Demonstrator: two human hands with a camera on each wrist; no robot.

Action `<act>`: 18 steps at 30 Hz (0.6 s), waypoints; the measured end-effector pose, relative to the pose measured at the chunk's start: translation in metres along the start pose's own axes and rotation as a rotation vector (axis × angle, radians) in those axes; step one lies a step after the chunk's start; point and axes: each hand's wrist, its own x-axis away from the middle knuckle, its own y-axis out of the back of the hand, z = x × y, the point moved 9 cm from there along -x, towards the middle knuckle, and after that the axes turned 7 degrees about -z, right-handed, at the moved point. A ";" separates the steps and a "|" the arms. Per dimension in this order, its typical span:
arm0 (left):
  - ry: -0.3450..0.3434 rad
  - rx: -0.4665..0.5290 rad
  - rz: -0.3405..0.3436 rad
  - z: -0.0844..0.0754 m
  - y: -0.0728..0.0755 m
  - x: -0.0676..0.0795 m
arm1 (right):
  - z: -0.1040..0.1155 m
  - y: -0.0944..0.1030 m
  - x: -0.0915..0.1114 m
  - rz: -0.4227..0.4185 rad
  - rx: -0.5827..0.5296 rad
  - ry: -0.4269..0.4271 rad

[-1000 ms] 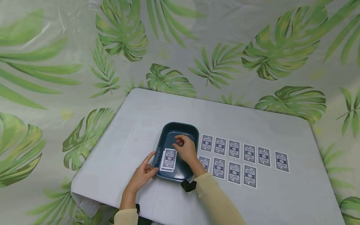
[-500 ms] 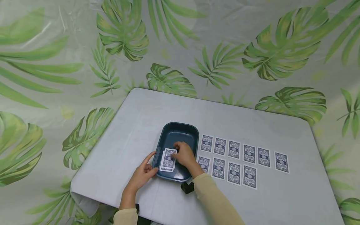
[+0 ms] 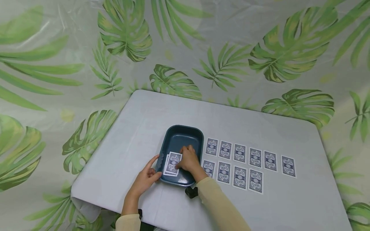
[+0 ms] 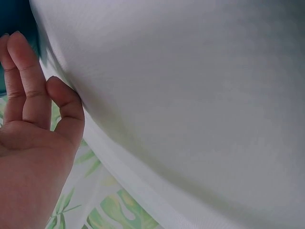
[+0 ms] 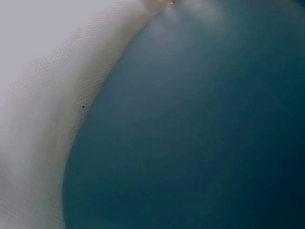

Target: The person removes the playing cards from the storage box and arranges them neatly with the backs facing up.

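A dark teal tray (image 3: 181, 138) stands on the white-covered table with a small stack of face-down playing cards (image 3: 172, 158) in its near left part. The top card lies slightly askew, so a card below shows along the left. My right hand (image 3: 189, 160) is inside the tray, its thumb on the top card and the other fingers bent by the card's right side; I cannot tell whether it pinches the card. My left hand (image 3: 145, 179) touches the tray's near left corner with index finger and thumb. In the left wrist view, its fingers (image 4: 28, 71) look mostly straight.
Right of the tray, face-down playing cards lie in two rows, a far row (image 3: 240, 153) and a near row (image 3: 240, 177). The near row's leftmost card is close to the right forearm. The table's front edge (image 4: 157, 174) curves down below the left hand.
My right hand has lowered onto the card stack and moved slightly toward me. The top card has shifted a little, covering more of the lower card's near edge. The left hand keeps its place.
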 end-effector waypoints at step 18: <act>0.007 0.010 0.003 -0.001 -0.001 -0.001 | 0.005 0.029 0.000 -0.252 -0.340 0.038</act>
